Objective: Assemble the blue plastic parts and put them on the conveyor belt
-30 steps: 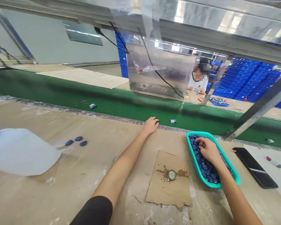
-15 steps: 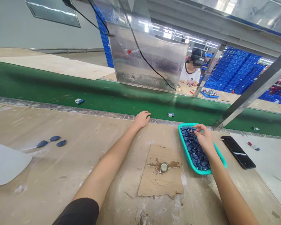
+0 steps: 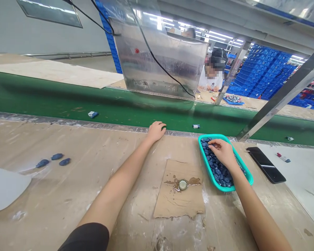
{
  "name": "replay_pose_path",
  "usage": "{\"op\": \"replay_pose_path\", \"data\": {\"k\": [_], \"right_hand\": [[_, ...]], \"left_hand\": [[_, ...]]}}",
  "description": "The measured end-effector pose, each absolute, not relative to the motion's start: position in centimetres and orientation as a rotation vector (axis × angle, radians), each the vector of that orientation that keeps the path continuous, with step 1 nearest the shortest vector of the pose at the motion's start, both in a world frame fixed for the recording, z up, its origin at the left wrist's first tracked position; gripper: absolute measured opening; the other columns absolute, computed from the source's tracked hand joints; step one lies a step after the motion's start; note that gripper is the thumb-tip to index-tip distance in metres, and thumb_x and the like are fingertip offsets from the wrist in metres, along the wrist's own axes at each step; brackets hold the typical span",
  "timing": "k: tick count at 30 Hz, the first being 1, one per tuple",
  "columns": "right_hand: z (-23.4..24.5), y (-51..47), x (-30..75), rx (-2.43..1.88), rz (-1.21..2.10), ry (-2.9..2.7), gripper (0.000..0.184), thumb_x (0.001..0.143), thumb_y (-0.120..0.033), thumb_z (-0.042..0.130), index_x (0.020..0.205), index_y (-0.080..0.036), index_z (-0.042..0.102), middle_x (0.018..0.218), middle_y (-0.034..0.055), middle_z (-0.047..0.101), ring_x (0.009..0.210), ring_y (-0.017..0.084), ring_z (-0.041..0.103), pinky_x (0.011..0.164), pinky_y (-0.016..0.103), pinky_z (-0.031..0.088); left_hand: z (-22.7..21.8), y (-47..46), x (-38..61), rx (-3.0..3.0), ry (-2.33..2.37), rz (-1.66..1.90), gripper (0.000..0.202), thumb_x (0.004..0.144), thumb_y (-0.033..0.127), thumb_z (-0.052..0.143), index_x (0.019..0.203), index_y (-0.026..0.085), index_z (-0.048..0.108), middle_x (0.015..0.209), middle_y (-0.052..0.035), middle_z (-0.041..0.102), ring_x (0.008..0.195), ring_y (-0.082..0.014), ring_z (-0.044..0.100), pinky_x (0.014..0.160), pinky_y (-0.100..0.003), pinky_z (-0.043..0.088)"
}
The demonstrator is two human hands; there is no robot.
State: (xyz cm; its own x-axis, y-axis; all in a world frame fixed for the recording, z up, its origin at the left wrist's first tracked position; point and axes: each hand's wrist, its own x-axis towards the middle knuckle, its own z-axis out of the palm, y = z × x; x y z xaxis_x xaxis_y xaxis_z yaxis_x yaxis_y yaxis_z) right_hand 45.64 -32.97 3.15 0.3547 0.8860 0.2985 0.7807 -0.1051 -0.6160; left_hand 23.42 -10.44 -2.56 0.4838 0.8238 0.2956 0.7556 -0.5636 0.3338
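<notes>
My right hand (image 3: 223, 152) rests inside a teal plastic basket (image 3: 207, 164), its fingers pinched together over a heap of small dark blue pieces (image 3: 217, 170). I cannot tell whether it grips any. My left hand (image 3: 156, 131) lies on the bench's far edge by the conveyor, holding nothing, with its fingers lightly curled. Between my arms lies a torn cardboard piece (image 3: 178, 204) with brown stains and a bottle cap (image 3: 183, 184) stuck in them. Three dark blue lumps (image 3: 53, 158) lie on the bench to the left.
A green conveyor belt (image 3: 68, 101) with small loose items runs beyond the bench. A black phone (image 3: 265, 164) lies right of the basket on a white sheet (image 3: 303, 177). Past a steel panel (image 3: 159, 59), a co-worker (image 3: 210, 78) sits before stacked blue crates (image 3: 261, 73).
The whole view has swung right and tilted up since the oldest frame. My right hand has shifted among the blue pieces toward the basket's left side. My left hand stays at the edge.
</notes>
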Motion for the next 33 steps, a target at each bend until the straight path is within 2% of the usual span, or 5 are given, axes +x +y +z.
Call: {"op": "replay_pose_path", "data": {"k": [5, 16, 20, 27, 33], "right_hand": [[3.4, -33.0, 45.4, -1.99, 0.134, -1.485, 0.019, 0.061, -0.018, 0.055, 0.077, -0.017, 0.066, 0.061, 0.0001, 0.054, 0.054, 0.014, 0.05, 0.058, 0.028, 0.043], [3.3, -33.0, 44.9, -2.006, 0.096, -1.498, 0.024, 0.073, -0.03, 0.048, 0.088, -0.016, 0.06, 0.064, 0.0039, 0.062, 0.058, 0.018, 0.057, 0.058, 0.029, 0.045], [3.2, -33.1, 45.0, -1.981, 0.091, -1.515, 0.023, 0.075, -0.037, 0.046, 0.081, -0.018, 0.056, 0.067, 0.0059, 0.063, 0.06, 0.019, 0.059, 0.058, 0.03, 0.046], [2.6, -32.9, 45.5, -1.893, 0.032, -1.626, 0.026, 0.07, -0.043, 0.047, 0.069, -0.021, 0.059, 0.069, 0.006, 0.066, 0.059, 0.02, 0.061, 0.057, 0.032, 0.048], [2.1, -32.7, 45.9, -1.83, 0.018, -1.66, 0.025, 0.07, -0.041, 0.046, 0.07, -0.022, 0.062, 0.069, 0.0054, 0.065, 0.058, 0.02, 0.06, 0.055, 0.033, 0.05]], "left_hand": [[-2.3, -10.7, 23.4, 2.591, 1.306, 0.61, 0.036, 0.083, 0.023, 0.036, 0.11, 0.018, 0.059, 0.123, -0.0071, 0.052, 0.114, -0.0224, 0.046, 0.097, -0.035, 0.037], [-2.3, -10.6, 23.3, 2.598, 1.223, 0.595, 0.036, 0.083, 0.02, 0.034, 0.11, 0.018, 0.059, 0.122, -0.0056, 0.053, 0.114, -0.0198, 0.046, 0.099, -0.033, 0.036], [-2.5, -10.9, 23.4, 2.583, 1.261, 0.603, 0.035, 0.083, 0.02, 0.036, 0.109, 0.019, 0.06, 0.122, -0.0058, 0.052, 0.114, -0.0201, 0.046, 0.099, -0.034, 0.036], [-2.1, -9.5, 21.7, 2.32, 1.734, 0.889, 0.057, 0.077, 0.024, 0.051, 0.132, 0.024, 0.035, 0.146, -0.0118, 0.01, 0.132, -0.0359, 0.008, 0.101, -0.05, 0.027], [-1.0, -5.3, 13.9, 2.095, 2.161, 0.91, 0.064, 0.075, 0.016, 0.047, 0.136, 0.025, 0.027, 0.147, -0.0109, 0.004, 0.133, -0.0374, 0.003, 0.101, -0.053, 0.022]]}}
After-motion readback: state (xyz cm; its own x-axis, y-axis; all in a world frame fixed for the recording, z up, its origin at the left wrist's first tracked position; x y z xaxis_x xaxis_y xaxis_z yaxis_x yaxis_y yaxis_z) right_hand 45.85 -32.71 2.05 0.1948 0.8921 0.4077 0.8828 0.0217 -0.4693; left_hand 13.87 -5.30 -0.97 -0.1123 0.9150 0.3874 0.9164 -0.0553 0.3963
